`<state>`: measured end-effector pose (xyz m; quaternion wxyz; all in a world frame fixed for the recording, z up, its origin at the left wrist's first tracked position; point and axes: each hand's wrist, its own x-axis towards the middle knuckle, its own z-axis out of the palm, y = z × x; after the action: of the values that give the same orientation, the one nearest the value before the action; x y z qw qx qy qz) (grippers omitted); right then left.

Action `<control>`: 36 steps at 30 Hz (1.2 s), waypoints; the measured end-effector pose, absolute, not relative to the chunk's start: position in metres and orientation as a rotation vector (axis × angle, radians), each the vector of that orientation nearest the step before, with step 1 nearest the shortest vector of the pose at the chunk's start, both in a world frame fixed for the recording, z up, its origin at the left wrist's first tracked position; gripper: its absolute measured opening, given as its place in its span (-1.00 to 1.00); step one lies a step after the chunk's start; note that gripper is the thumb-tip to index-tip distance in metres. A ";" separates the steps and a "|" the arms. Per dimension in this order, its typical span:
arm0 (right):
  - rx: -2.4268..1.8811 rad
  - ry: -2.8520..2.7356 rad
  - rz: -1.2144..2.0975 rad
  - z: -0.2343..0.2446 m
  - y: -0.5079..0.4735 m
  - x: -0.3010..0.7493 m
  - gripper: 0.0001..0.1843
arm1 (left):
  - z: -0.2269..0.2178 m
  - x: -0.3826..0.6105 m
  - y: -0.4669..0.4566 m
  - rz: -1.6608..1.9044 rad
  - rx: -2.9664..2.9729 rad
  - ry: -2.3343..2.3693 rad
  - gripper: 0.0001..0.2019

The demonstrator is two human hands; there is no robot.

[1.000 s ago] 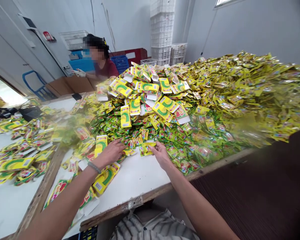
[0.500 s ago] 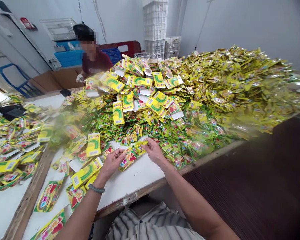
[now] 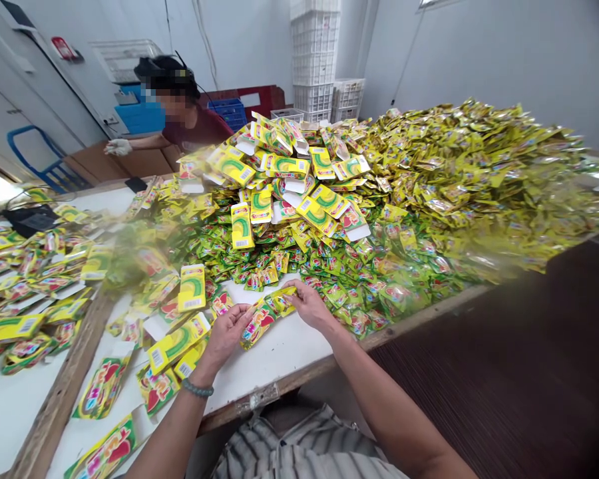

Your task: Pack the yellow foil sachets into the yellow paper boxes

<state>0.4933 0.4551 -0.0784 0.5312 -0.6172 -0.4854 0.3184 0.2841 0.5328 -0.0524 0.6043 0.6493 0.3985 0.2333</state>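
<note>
My left hand (image 3: 225,334) and my right hand (image 3: 307,304) together hold a small stack of yellow-green sachets (image 3: 265,314) just above the white table (image 3: 274,356). Each hand's fingers are closed on one end of the stack. Behind it rises a huge heap of the same sachets (image 3: 429,199). Flat yellow cartons (image 3: 289,179) lie piled on top of the heap's middle. More flat cartons, such as one (image 3: 178,342) by my left wrist, lie scattered on the table.
Another person (image 3: 180,113) in a dark red top sits at the far side, a gloved hand stretched left. White crates (image 3: 315,60) are stacked at the back wall. A second table (image 3: 10,399) on the left holds more cartons. A wooden edge (image 3: 64,392) runs between both tables.
My left hand has drawn back from the heap with sachets in it, and both hands now grip the stack between them nearer to me. The other person's gloved hand has reached out left.
</note>
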 end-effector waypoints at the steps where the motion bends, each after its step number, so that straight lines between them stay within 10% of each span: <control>1: -1.487 -1.183 0.761 -0.078 0.455 0.493 -0.78 | -0.052 0.283 0.533 0.532 1.510 0.921 -0.58; 36: -1.473 -1.109 0.683 -0.069 0.458 0.473 -0.82 | -0.055 0.300 0.523 0.524 1.057 0.897 -0.44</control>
<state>0.4734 0.4576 -0.0687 0.5545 -0.6234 -0.4693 0.2893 0.3003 0.5234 -0.0552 0.7377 0.4815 0.4085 0.2389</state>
